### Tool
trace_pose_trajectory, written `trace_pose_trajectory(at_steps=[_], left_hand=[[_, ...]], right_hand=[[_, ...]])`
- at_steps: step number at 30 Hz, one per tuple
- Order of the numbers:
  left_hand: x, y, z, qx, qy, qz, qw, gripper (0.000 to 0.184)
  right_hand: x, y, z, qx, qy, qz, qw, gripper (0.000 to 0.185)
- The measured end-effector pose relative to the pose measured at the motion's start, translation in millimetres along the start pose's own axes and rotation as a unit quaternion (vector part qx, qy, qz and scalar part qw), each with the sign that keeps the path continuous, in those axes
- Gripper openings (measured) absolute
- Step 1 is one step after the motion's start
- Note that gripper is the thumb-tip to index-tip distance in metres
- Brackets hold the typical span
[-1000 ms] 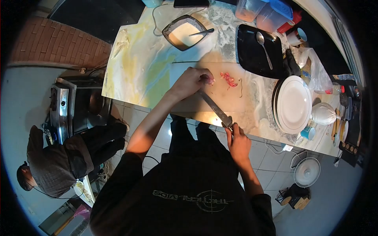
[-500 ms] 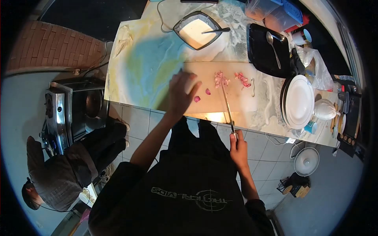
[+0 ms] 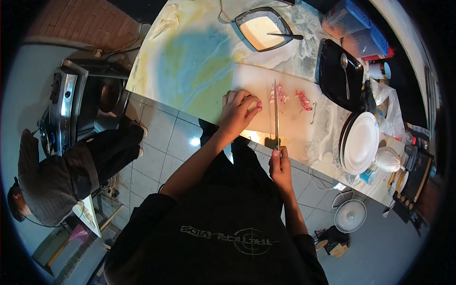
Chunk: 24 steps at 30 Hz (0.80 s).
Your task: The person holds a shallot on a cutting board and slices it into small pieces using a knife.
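Observation:
My left hand (image 3: 237, 110) rests on the cutting board (image 3: 254, 75), its fingers and thumb closed around a piece of shallot (image 3: 259, 104). Only a small pink end of that piece shows past the fingertips. In my right hand (image 3: 280, 166) is the handle of a long knife (image 3: 276, 111). Its blade points away from me over the board, a short gap to the right of my left fingertips. Chopped shallot (image 3: 280, 94) lies beside the blade near its tip. Reddish scraps (image 3: 302, 100) form a second small pile further right.
Beyond the board stands a dark square bowl (image 3: 242, 35) of pale batter with a utensil in it. A black tray (image 3: 332, 71) with a spoon (image 3: 345, 71) and white plates (image 3: 362, 142) are at the right. At far left, another person (image 3: 52, 185) is near a stove (image 3: 66, 99).
My left hand has come down and closed on shallot that lay loose on the board. The knife blade has turned to point straighter away from me. The whole view has shifted and tilted.

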<state>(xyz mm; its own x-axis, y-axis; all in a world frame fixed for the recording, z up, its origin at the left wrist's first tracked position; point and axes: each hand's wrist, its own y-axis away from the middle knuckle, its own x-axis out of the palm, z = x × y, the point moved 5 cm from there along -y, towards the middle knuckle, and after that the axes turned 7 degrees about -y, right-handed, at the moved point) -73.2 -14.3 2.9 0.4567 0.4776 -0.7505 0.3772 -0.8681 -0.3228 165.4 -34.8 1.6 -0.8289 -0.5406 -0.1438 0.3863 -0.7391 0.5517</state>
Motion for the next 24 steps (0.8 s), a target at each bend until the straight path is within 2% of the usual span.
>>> trace_pose_trajectory(at_steps=[2, 5, 7, 12, 24], left_hand=[[0, 2, 3, 0.001, -0.007, -0.006, 1.0, 0.023], [3, 4, 3, -0.007, -0.018, -0.01, 1.0, 0.021], [3, 4, 3, -0.001, -0.028, -0.016, 0.999, 0.022], [2, 3, 2, 0.009, -0.042, -0.014, 0.999, 0.023], [2, 2, 1, 0.015, -0.034, -0.01, 0.999, 0.023]], right_hand=[[-1, -8, -5, -0.001, -0.037, 0.015, 0.999, 0.032], [-3, -18, -5, -0.012, 0.023, 0.056, 0.998, 0.039], [0, -20, 5, -0.021, 0.073, 0.035, 0.997, 0.043], [11, -20, 12, -0.047, 0.099, 0.025, 0.994, 0.045], [32, -22, 20, -0.081, 0.084, -0.013, 0.993, 0.044]])
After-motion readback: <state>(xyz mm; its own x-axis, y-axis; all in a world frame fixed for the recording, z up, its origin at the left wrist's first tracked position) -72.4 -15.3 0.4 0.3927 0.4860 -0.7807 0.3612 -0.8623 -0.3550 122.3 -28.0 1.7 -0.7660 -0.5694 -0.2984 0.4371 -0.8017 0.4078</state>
